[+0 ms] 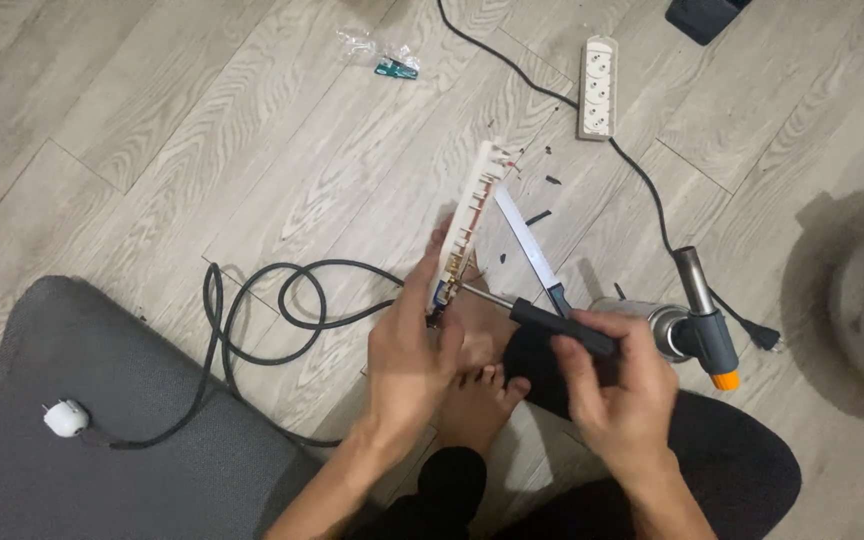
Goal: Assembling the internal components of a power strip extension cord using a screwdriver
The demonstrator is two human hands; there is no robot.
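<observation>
My left hand [407, 355] grips the near end of an opened white power strip [470, 205], held on edge so its copper contacts show. A black cable [272, 310] runs from it in loops to a white plug [65, 417]. My right hand [617, 385] holds a black-handled screwdriver [552, 325]; its metal tip touches the strip's near end by my left fingers. A bare foot [477, 385] lies under both hands.
A white strip cover piece [527, 240] leans behind the screwdriver. A second white power strip [599, 87] with a black cord lies farther off. A gas torch [697, 325] lies to the right, a grey cushion [102, 450] at left, and a small plastic bag [382, 52] at top.
</observation>
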